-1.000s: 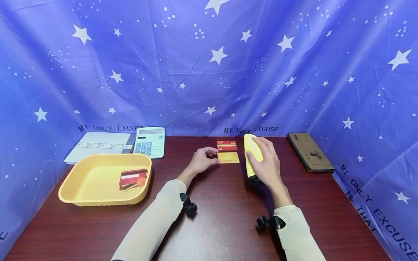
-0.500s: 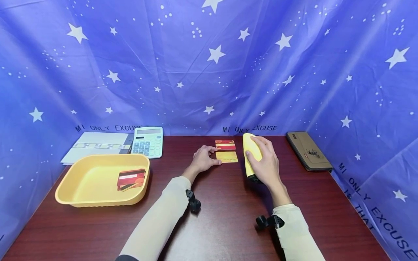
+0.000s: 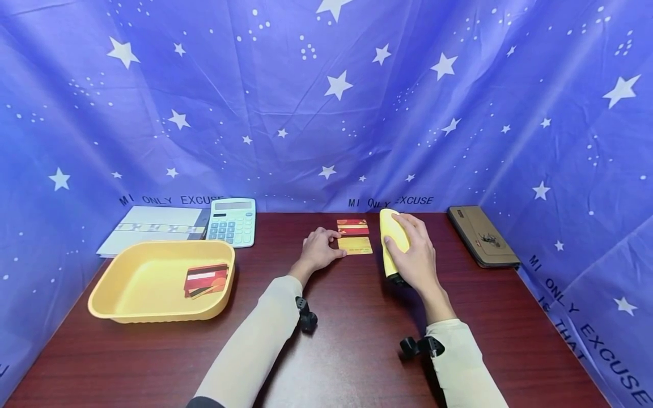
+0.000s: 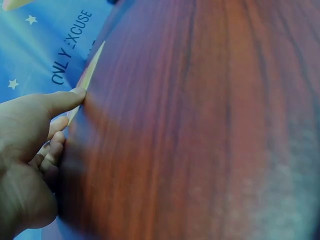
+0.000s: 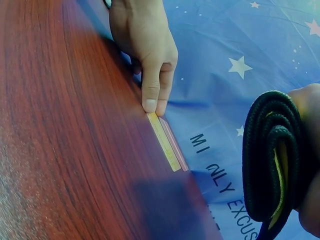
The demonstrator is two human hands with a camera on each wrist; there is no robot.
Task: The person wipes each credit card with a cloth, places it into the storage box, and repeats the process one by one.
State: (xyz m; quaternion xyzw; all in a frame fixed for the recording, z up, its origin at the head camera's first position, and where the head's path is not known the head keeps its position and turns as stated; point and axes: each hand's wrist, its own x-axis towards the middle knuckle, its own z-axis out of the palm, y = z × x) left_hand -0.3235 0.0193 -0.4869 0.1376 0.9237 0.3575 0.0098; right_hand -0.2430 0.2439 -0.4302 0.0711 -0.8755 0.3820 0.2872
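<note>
A yellow bank card (image 3: 355, 245) lies flat on the dark red table, just in front of a red card (image 3: 352, 226) with a pale stripe. My left hand (image 3: 318, 248) pinches the yellow card's left end, thumb at its near corner and index finger at its far corner. In the right wrist view the two cards lie side by side beneath the left thumb (image 5: 150, 104). On the right, my right hand (image 3: 415, 252) grips a folded yellow cloth item (image 3: 391, 241). Its black ribbed edge (image 5: 265, 165) faces the right wrist camera, showing layers folded over with yellow inside.
A yellow basin (image 3: 148, 313) at left holds several red and yellow cards (image 3: 206, 279). Behind it are a white notebook (image 3: 153, 221) and a pale green calculator (image 3: 232, 222). A brown zip wallet (image 3: 482, 238) lies at right, by the blue star curtain (image 3: 306, 102).
My left thumb has slid to the yellow card's near left corner, and the left forearm has swung a little to the right. The right hand keeps its hold on the yellow cloth item.
</note>
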